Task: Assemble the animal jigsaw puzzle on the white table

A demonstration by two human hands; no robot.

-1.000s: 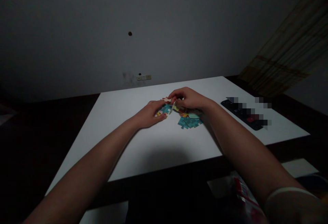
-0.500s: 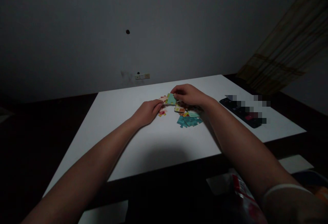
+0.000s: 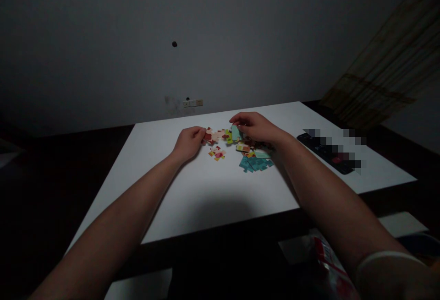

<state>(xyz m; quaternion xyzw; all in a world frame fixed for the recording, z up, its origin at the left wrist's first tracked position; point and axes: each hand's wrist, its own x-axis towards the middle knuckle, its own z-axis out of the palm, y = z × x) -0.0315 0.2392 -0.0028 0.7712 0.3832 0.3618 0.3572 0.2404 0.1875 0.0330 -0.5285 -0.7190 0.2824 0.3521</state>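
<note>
My left hand [image 3: 190,144] is closed, thumb and index finger on the edge of a red and pink jigsaw puzzle piece [image 3: 210,137]. Across from it, my right hand [image 3: 256,127] curls over the pile, its thumb at a pale green puzzle piece [image 3: 235,133] that looks tilted; the fingertips behind are partly hidden. A yellow-green piece [image 3: 228,137] lies between the hands. Nearer me are a small joined cluster of red and yellow pieces [image 3: 217,154] and several overlapping teal pieces [image 3: 254,164]. More pieces lie under my right wrist, partly covered.
The white table [image 3: 192,194] holds a dark oblong object [image 3: 325,153], partly pixelated, on its right side. A red and clear plastic package [image 3: 326,259] is below the near edge. Behind stand a wall with sockets [image 3: 193,103] and a curtain [image 3: 371,75].
My left hand has moved left, uncovering the red pieces and the small cluster. The pale green piece in my right hand has shifted slightly right and turned.
</note>
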